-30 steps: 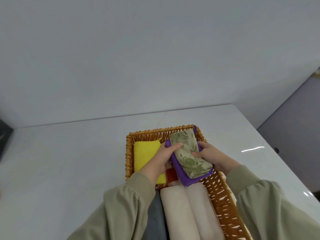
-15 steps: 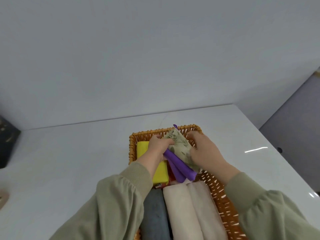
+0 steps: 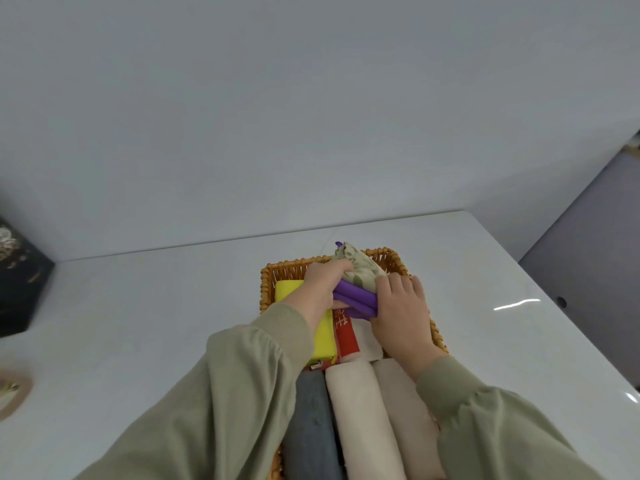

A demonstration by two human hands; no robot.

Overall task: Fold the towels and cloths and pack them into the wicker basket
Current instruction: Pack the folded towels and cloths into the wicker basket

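One white table (image 3: 138,323) carried everything. On it, running from the near edge toward the far edge, stood one oblong wicker basket (image 3: 284,268). One black box (image 3: 17,285) sat at the table's left edge, well apart from the basket. In the half of the basket nearer the near edge lay three rolled towels side by side: two beige rolled towels (image 3: 360,410) (image 3: 405,403) and one grey rolled towel (image 3: 311,420) to their left. Beyond them lay one yellow folded cloth (image 3: 323,337) and, just beside it, one red cloth with white markings (image 3: 344,337). At the basket's end nearest the far edge, one purple folded cloth (image 3: 353,296) and one green leaf-patterned cloth (image 3: 360,268) were stacked together, tilted. The left hand (image 3: 320,289) curled its fingers round this pair from the left; the right hand (image 3: 401,313) clasped it from the right, thumb against the purple fold.
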